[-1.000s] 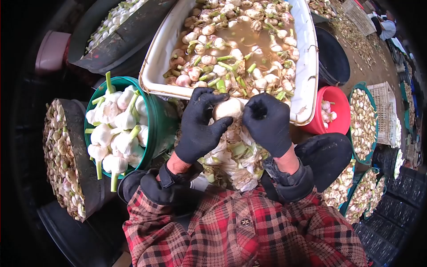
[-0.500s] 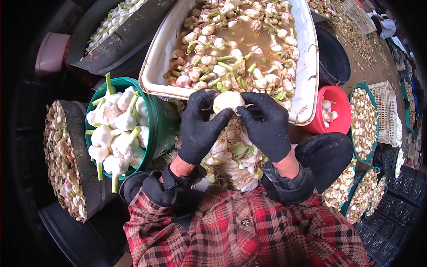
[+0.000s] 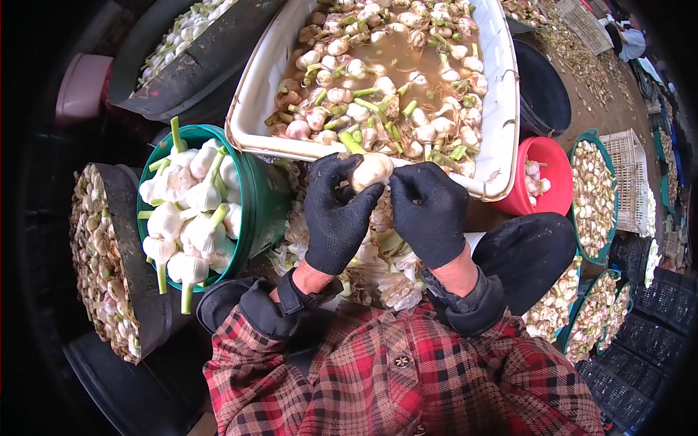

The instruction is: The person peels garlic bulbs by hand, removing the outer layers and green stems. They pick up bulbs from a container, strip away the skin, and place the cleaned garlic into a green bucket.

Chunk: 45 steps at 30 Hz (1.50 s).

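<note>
Between the thumb and fingers of my left hand (image 3: 336,214) is a pale garlic bulb (image 3: 371,170) with a green stem stub pointing up and left. My right hand (image 3: 429,212), also in a black glove, is pinched at the bulb's right side; what its fingertips grip is hidden. Both hands are over a heap of garlic peelings (image 3: 374,269) at my lap. Just beyond them stands a white tub (image 3: 305,150) of brown water with many garlic bulbs floating in it. Left of my hands, a green bucket (image 3: 251,196) holds clean white bulbs with stems.
A red bucket (image 3: 556,171) with a few bulbs stands to the right. Dark containers of garlic (image 3: 109,283) line the left. Beyond the red bucket are baskets of garlic (image 3: 594,196), a white crate (image 3: 624,171) and black crates (image 3: 618,385). A person (image 3: 631,43) is far right.
The bulb has turned so its green stem now shows at the upper left. My right hand has shifted slightly down and left, off the bulb's top to its right side.
</note>
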Available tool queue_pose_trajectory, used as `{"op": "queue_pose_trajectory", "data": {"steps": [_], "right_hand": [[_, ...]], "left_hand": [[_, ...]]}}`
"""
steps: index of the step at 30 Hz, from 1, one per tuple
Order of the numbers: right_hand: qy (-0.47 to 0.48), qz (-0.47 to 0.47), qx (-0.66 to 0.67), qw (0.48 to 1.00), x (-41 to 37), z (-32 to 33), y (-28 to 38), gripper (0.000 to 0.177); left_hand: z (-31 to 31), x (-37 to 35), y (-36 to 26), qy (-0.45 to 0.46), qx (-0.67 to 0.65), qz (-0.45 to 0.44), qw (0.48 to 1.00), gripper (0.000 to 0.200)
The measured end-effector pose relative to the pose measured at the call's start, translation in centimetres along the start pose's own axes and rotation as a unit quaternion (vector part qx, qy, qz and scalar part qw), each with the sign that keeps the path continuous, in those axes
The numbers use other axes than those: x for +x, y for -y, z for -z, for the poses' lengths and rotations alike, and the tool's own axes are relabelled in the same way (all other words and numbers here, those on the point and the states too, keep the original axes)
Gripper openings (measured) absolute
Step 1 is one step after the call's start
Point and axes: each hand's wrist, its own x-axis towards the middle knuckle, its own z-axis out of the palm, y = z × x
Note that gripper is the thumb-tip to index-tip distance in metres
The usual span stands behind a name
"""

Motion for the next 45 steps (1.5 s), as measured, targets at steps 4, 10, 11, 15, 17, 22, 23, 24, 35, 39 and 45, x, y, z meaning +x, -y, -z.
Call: {"op": "queue_pose_trajectory", "data": {"steps": [4, 10, 11, 15, 17, 22, 23, 24, 35, 39, 45], "right_hand": [[-0.001, 0.015, -0.016, 1.0, 0.1, -0.1, -0.3, 0.006], [-0.01, -0.048, 0.023, 0.999, 0.4, 0.6, -1.4, 0.006], [-0.024, -0.063, 0.023, 0.997, 0.6, 0.9, -2.1, 0.005], [-0.003, -0.092, -0.038, 0.995, 0.9, 2.7, -5.2, 0.005], [0.032, -0.093, -0.082, 0.992, 1.0, 3.6, -5.4, 0.01], [0.05, -0.024, 0.091, 0.994, 1.6, 4.1, -1.9, 0.019], [0.059, 0.007, 0.097, 0.993, 1.6, 3.7, -1.5, 0.019], [0.069, 0.041, 0.103, 0.991, 1.6, 3.3, -1.2, 0.02], [0.059, 0.087, -0.008, 0.994, -0.3, 1.8, -1.5, 0.012], [0.081, 0.06, 0.0, 0.995, -1.1, 1.7, -2.0, 0.012], [0.11, -0.041, 0.086, 0.989, -1.8, 1.0, -3.8, 0.009]], "left_hand": [[-0.1, 0.0, 0.6, -0.01, 0.0, -0.019, 1.0, 0.04], [0.9, 1.0, 0.0, 0.071, -0.14, 0.1, 0.983, 0.043], [1.1, 1.2, -0.2, 0.096, -0.156, 0.09, 0.979, 0.044], [2.2, 2.0, -1.2, 0.173, -0.232, 0.133, 0.948, 0.044], [2.2, 2.1, -1.5, 0.194, -0.255, 0.152, 0.935, 0.044], [2.2, 2.3, -2.5, 0.184, -0.351, 0.26, 0.88, 0.048], [2.2, 2.3, -2.3, 0.186, -0.351, 0.259, 0.88, 0.048], [2.3, 2.3, -1.8, 0.225, -0.245, 0.177, 0.926, 0.053], [1.2, 1.8, -1.1, 0.253, -0.13, 0.189, 0.94, 0.067], [1.8, 2.6, -2.4, 0.33, -0.016, 0.227, 0.916, 0.063], [2.1, 1.5, -1.6, 0.371, 0.031, 0.052, 0.927, 0.058]]}}
